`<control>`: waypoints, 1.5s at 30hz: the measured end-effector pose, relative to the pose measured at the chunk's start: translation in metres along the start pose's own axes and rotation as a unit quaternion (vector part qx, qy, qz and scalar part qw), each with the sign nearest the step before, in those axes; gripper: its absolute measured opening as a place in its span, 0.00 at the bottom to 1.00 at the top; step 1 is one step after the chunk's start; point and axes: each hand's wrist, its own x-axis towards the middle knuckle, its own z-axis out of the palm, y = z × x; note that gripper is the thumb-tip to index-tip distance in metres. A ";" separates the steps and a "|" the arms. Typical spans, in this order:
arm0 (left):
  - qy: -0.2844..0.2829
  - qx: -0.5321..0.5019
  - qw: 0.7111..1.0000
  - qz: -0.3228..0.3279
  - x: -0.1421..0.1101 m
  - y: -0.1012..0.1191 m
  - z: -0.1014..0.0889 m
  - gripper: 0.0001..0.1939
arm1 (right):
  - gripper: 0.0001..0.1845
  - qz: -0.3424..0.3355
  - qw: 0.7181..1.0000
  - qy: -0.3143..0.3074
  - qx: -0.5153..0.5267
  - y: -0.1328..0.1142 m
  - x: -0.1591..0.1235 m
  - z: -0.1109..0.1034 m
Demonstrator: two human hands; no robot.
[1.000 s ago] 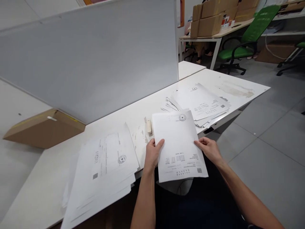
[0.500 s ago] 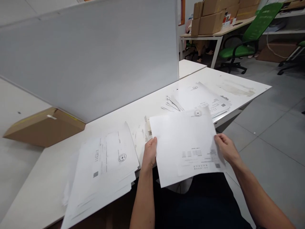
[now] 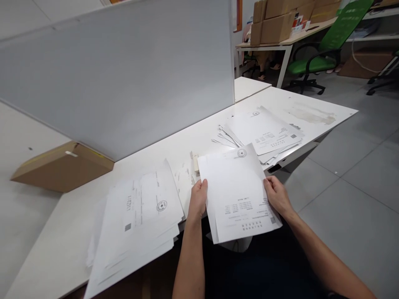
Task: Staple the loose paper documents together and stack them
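Observation:
I hold a few white printed sheets (image 3: pixel 237 191) with a round stamp at the top, above the near edge of the white desk (image 3: pixel 311 104). My left hand (image 3: pixel 198 198) grips their left edge, thumb on top. My right hand (image 3: pixel 277 195) grips the right edge, fingers closed round it. The sheets are nearly squared on each other, the one beneath peeking out at the left and bottom. A small stapler-like object (image 3: pixel 195 162) lies on the desk just beyond the sheets.
A spread pile of printed papers (image 3: pixel 137 224) lies at my left on the desk, another pile (image 3: pixel 264 133) at the right. A grey partition (image 3: pixel 124 74) backs the desk. A cardboard box (image 3: pixel 62 166) sits far left. Boxes, a table and a green chair (image 3: pixel 324 54) stand behind.
Half a second ago my right hand had drawn the top sheet out to the right; now the sheets are back together, stacked and narrower between both hands.

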 end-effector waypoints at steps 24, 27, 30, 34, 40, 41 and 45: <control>0.027 0.067 0.993 0.098 -0.015 0.013 0.009 0.18 | 0.19 0.139 0.910 -0.218 0.324 -0.019 0.000 0.004; 0.067 0.095 0.977 0.178 -0.027 0.035 0.010 0.15 | 0.18 0.069 0.926 -0.190 0.319 -0.043 0.007 -0.010; 0.122 0.084 0.949 0.280 -0.039 0.066 0.012 0.13 | 0.18 -0.007 0.931 -0.149 0.333 -0.081 0.017 -0.023; 0.186 0.024 0.900 0.393 -0.043 0.094 0.011 0.11 | 0.16 -0.106 0.905 -0.123 0.394 -0.124 0.035 -0.023; 0.160 -0.019 0.907 0.388 -0.028 0.085 0.001 0.12 | 0.18 -0.142 0.899 -0.167 0.379 -0.121 0.057 0.004; 0.149 -0.019 0.913 0.379 -0.026 0.081 0.000 0.13 | 0.18 -0.140 0.903 -0.174 0.367 -0.117 0.059 0.008; 0.144 -0.024 0.924 0.354 -0.021 0.073 -0.001 0.15 | 0.19 -0.138 0.906 -0.191 0.351 -0.107 0.064 0.014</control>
